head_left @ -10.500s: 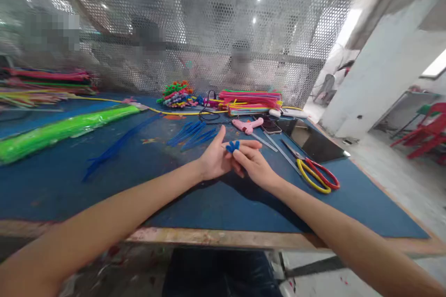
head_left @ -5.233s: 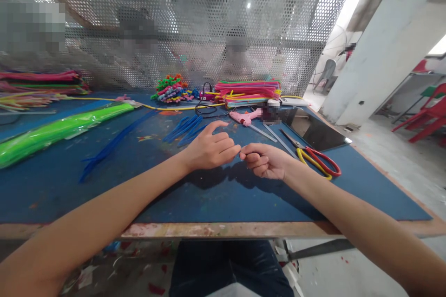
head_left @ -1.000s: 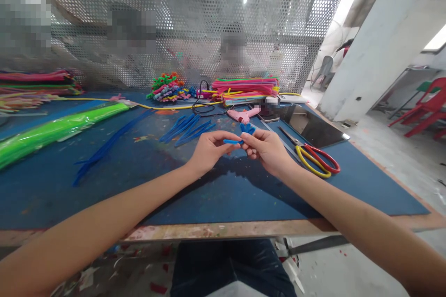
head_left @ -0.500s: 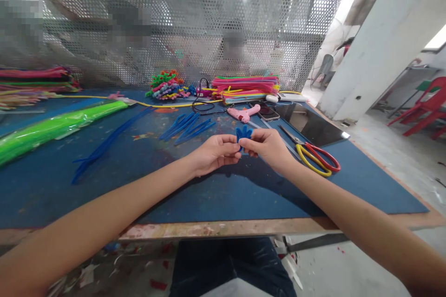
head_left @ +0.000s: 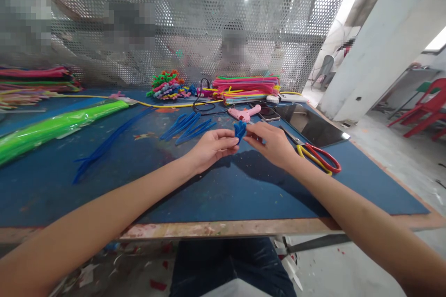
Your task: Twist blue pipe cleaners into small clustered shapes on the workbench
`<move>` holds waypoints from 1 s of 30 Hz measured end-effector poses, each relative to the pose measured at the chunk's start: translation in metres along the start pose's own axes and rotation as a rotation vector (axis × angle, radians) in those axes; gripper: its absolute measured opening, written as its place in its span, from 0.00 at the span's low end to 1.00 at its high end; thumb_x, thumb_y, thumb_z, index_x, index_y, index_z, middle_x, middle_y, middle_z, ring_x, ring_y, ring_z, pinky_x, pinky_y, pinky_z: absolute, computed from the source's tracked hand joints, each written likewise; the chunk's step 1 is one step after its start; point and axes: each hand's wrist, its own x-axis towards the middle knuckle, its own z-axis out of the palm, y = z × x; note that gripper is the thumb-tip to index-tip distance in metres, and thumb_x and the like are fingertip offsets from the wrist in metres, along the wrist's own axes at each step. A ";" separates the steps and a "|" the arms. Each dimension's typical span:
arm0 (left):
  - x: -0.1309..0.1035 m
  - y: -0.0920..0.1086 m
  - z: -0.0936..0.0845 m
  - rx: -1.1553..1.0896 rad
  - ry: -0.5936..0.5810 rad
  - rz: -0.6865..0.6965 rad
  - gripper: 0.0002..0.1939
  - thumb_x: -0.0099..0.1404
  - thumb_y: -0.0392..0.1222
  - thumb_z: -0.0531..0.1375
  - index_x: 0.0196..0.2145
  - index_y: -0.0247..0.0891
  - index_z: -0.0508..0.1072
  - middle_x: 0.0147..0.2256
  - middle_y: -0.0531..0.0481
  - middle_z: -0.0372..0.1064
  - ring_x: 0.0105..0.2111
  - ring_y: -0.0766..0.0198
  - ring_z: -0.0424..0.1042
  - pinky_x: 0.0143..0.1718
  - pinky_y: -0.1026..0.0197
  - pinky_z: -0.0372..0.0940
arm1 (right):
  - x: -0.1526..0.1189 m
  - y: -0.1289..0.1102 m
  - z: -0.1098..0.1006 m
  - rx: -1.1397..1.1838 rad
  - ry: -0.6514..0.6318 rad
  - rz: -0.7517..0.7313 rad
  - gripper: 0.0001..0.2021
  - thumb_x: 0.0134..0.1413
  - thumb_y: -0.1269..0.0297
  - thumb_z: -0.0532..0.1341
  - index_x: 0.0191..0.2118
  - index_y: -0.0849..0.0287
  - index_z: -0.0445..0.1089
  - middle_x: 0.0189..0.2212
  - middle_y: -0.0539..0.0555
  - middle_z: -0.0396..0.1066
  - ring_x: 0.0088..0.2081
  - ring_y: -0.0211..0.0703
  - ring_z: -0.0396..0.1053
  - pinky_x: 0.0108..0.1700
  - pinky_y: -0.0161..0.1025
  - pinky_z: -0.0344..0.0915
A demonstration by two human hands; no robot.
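Observation:
Over the mat, my left hand (head_left: 216, 147) pinches a small blue pipe-cleaner piece (head_left: 239, 131) between thumb and fingers. Its fuzzy loops stand upward in a tight bunch. My right hand (head_left: 272, 143) is closed at the right side of this piece, fingertips against it; its exact grip is partly hidden. Several bent blue pipe cleaners (head_left: 188, 126) lie beyond my left hand. Just behind the held piece rests a pink glue gun (head_left: 245, 112). Scissors (head_left: 318, 158) with red and yellow handles lie beside my right wrist.
The blue mat (head_left: 167, 190) covers the table. Long blue pipe cleaners (head_left: 108, 146) and a green packet (head_left: 66, 118) lie left. Coloured bundles (head_left: 245, 86) stand at the back before a perforated metal screen (head_left: 195, 23). A phone (head_left: 266, 110) and dark glossy panel (head_left: 310, 123) lie right.
The blue loops, spread like a fan before, are now bunched closer together and turned. My right hand has shifted slightly right, its thumb off the front of the piece.

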 end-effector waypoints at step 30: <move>-0.008 -0.006 0.013 -0.051 -0.026 0.159 0.14 0.46 0.39 0.69 0.28 0.34 0.68 0.22 0.58 0.65 0.24 0.73 0.68 0.31 0.68 0.64 | -0.003 -0.019 0.007 -0.005 0.177 0.038 0.08 0.56 0.69 0.53 0.27 0.59 0.65 0.19 0.50 0.62 0.23 0.36 0.59 0.28 0.33 0.57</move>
